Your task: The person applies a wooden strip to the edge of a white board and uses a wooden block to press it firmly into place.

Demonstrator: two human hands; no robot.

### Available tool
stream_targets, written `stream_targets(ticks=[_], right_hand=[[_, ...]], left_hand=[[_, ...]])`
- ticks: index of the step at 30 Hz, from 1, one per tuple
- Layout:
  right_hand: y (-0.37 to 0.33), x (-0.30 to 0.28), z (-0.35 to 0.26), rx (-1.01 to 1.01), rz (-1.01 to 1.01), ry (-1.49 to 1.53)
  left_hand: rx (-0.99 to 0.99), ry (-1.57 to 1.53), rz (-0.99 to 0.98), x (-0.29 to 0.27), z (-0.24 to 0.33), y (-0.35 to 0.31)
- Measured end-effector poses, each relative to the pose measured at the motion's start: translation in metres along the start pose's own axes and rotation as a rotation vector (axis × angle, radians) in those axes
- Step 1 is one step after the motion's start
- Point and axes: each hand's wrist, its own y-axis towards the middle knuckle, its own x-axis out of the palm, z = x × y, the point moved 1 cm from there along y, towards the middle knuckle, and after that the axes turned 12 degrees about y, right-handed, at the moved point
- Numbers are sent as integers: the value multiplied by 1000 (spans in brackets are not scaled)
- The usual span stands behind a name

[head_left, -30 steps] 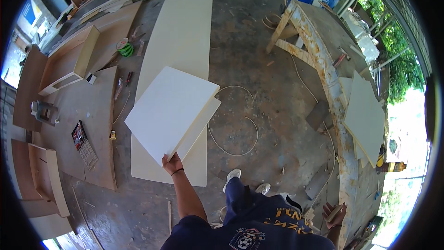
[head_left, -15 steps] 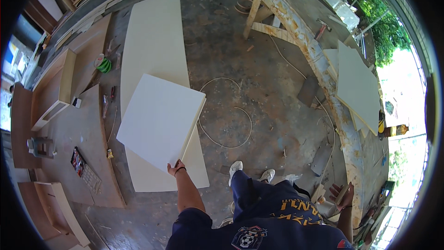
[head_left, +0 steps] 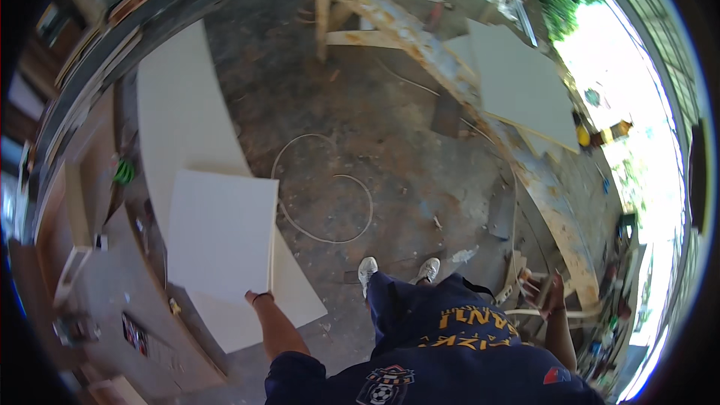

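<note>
White square panel is showing left of centre in this head-worn fisheye view, overlapping the nearer part of a long cream board that is lying on the stained concrete floor. Whether the panel is resting on that board or hanging just above it, I cannot tell. At the panel's near right corner, the person's left hand is pinching the edge, the fingers partly hidden, with a dark band circling the wrist. On the other side of the body, the right hand is hovering beside a paint-stained workbench, palm turned up and fingers standing somewhat apart; blur is hiding whether they are gripping anything. Several pale boards are lying stacked unevenly on the bench, their corners jutting past its edge. Between bench and panel, a thin cord is curving in a wide loop on the floor. Below it, two pale shoes are pointing forward under the wearer's dark blue shirt. Along the left, a brown sheet is lying near an open wooden frame, and a green roll is sitting close by.
</note>
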Motion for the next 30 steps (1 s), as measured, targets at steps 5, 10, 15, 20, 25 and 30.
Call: stream_targets(ticks=[5,10,15,20,25,30], right_hand=[[16,-47,11,100,-183,287],[27,-72,15,-131,-33,297],[30,-114,21,-269,118,628],[73,-165,4,-395,129,828],[111,-169,-82,-529,37,522],[151,-171,-187,-583,-149,167]], left_hand=[[-27,105,-179,39,7,-9],[77,399,-80,124,-34,-91],[200,917,-633,213,-169,-211],[283,1077,-914,283,-300,-393],[586,1163,-1072,370,-342,-472],[807,1223,-827,406,-357,-574]])
